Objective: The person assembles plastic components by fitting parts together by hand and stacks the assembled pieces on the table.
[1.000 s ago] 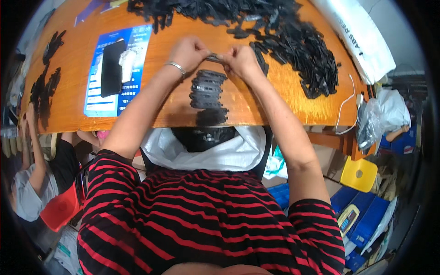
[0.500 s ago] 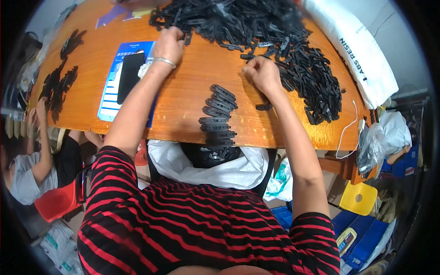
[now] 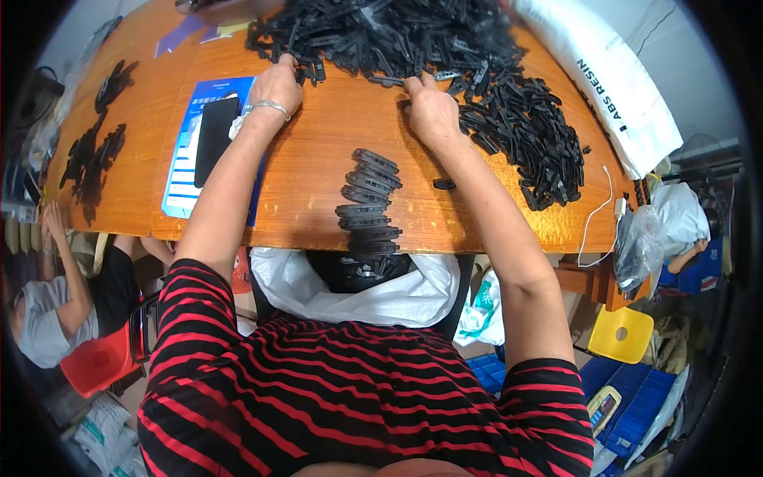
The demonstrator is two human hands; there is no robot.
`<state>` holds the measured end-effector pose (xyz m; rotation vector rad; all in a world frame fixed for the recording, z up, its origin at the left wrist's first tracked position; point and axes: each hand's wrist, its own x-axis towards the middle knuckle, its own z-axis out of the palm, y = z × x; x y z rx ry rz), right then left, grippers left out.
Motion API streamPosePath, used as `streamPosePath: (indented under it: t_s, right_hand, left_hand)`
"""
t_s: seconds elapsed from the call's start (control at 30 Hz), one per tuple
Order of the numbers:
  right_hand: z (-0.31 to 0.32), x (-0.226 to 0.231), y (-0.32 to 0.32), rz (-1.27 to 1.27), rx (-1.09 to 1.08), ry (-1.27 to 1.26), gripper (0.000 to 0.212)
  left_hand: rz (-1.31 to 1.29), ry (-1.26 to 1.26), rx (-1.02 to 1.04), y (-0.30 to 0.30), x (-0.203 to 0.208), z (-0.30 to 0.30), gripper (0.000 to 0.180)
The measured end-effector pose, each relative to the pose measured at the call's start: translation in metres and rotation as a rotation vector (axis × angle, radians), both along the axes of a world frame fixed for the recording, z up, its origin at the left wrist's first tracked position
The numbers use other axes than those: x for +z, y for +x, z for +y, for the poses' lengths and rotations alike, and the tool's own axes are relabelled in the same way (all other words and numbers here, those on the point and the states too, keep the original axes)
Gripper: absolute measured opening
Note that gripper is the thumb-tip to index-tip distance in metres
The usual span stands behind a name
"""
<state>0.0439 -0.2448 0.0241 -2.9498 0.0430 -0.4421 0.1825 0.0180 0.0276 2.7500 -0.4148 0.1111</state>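
Observation:
A large heap of small, slim black plastic parts (image 3: 381, 36) lies along the far side of the table. My left hand (image 3: 276, 87), with a bracelet at its wrist, has its fingers closed on a black plastic part at the heap's near left edge. My right hand (image 3: 433, 110) is at the near edge of the heap, fingers bent down beside a loose black part (image 3: 387, 80). Its fingers look closed, but what they hold is hidden. Between my forearms, a neat row of stacked black parts (image 3: 369, 191) runs toward the table's front edge.
A black phone (image 3: 216, 139) rests on a blue printed sheet (image 3: 184, 171) left of my arm. Smaller groups of black parts (image 3: 94, 159) lie far left, near another person's arm (image 3: 63, 258). A white sack (image 3: 616, 87) borders the right side. An open white bag (image 3: 358, 306) hangs below the front edge.
My right hand has moved forward and left, to the heap's near edge. My left hand has shifted slightly left, largely along with the whole view. The stacked row is unchanged.

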Motion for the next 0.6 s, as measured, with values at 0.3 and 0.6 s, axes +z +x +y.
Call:
streamPosePath:
  t_s: [0.3, 0.6]
  right_hand:
    - [0.023, 0.010, -0.002, -0.127, 0.158, 0.119, 0.016]
    - [0.046, -0.013, -0.042, -0.001, 0.163, 0.445, 0.017]
  left_hand:
    - [0.282, -0.508, -0.087, -0.038, 0.004, -0.007, 0.047]
    - [0.902, -1.276, -0.012, -0.078, 0.000, -0.024, 0.043]
